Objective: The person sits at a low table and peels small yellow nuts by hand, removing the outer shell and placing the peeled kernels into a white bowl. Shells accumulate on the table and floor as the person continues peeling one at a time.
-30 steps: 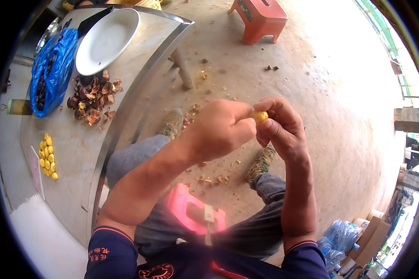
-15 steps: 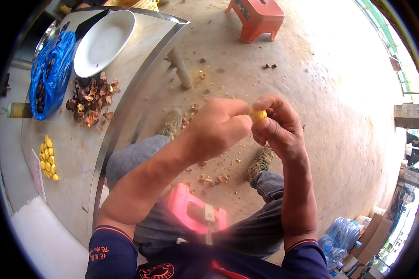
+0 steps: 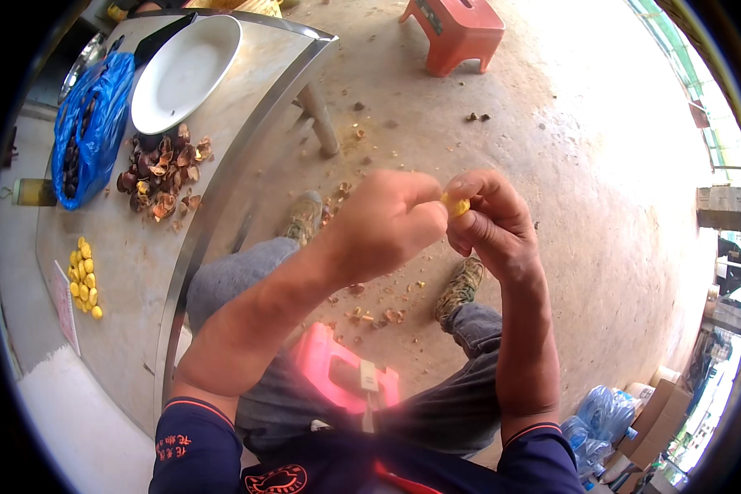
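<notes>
A yellow peeled chestnut (image 3: 458, 204) is pinched between the thumb and forefinger of my right hand (image 3: 496, 216), held over the floor in front of me. My left hand (image 3: 391, 210) is closed, its thumb and forefinger tips pressed against the chestnut's left side. The rest of its fingers are curled out of sight. On the table (image 3: 140, 272) to my left lies a small group of yellow peeled chestnuts (image 3: 83, 278). A heap of brown chestnut shells (image 3: 163, 177) sits farther back, next to a blue plastic bag (image 3: 95, 132) with dark nuts inside.
A white oval plate (image 3: 185, 78) rests behind the shells. The table's metal edge (image 3: 214, 185) runs along my left side. A red stool (image 3: 455, 33) stands ahead, and a pink plastic object (image 3: 325, 366) is between my legs. Shell bits litter the floor; plastic bottles (image 3: 605, 416) lie at right.
The chestnut has turned slightly between my fingers and shows a narrower side. Both hands stay nearly in place.
</notes>
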Demonstrator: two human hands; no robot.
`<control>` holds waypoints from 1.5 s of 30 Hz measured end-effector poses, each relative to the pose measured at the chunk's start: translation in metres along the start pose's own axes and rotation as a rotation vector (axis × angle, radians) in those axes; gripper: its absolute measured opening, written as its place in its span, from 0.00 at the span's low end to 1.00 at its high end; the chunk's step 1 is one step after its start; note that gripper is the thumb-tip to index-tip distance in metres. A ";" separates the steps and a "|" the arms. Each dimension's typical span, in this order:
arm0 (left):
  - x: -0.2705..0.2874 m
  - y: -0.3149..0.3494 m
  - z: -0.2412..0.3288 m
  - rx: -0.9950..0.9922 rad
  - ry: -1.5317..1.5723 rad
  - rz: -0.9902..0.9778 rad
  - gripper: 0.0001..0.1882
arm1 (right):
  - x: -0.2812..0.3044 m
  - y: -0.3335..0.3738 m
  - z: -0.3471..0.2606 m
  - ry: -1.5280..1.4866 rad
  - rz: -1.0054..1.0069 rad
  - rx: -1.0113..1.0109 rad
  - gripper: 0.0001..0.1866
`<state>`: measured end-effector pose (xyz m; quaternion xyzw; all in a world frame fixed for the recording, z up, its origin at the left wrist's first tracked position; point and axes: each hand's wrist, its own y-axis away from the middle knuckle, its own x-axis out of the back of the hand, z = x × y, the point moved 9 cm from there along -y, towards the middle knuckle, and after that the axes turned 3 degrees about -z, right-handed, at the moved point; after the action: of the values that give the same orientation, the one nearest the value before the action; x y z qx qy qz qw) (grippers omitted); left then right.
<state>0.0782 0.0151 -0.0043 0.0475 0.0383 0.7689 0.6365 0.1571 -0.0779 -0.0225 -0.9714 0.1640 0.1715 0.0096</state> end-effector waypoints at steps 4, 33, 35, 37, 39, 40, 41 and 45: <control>-0.002 -0.002 -0.004 0.020 -0.008 -0.015 0.11 | 0.001 0.000 -0.003 0.109 -0.032 -0.020 0.10; -0.003 -0.001 -0.002 -0.006 0.166 -0.001 0.14 | -0.002 -0.005 0.005 -0.154 0.014 0.003 0.12; 0.000 -0.001 0.002 -0.006 0.147 -0.001 0.14 | -0.002 -0.005 0.005 -0.122 0.032 0.011 0.12; -0.001 0.000 0.005 -0.030 0.171 0.020 0.13 | -0.003 -0.005 0.003 -0.129 0.026 0.016 0.12; -0.001 0.000 0.007 -0.033 0.196 0.024 0.13 | -0.005 -0.006 0.003 -0.124 0.022 0.003 0.12; -0.001 0.000 0.009 -0.024 0.209 0.015 0.13 | -0.005 -0.006 0.003 -0.120 0.022 -0.003 0.12; -0.001 0.000 0.009 -0.015 0.223 0.006 0.13 | -0.004 -0.006 0.003 -0.093 0.032 0.001 0.12; 0.002 -0.001 0.005 -0.019 0.123 0.059 0.12 | 0.000 -0.006 0.002 0.022 0.075 0.006 0.13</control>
<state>0.0793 0.0173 0.0004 -0.0047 0.0688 0.7891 0.6104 0.1582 -0.0723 -0.0241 -0.9664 0.2011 0.1604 0.0043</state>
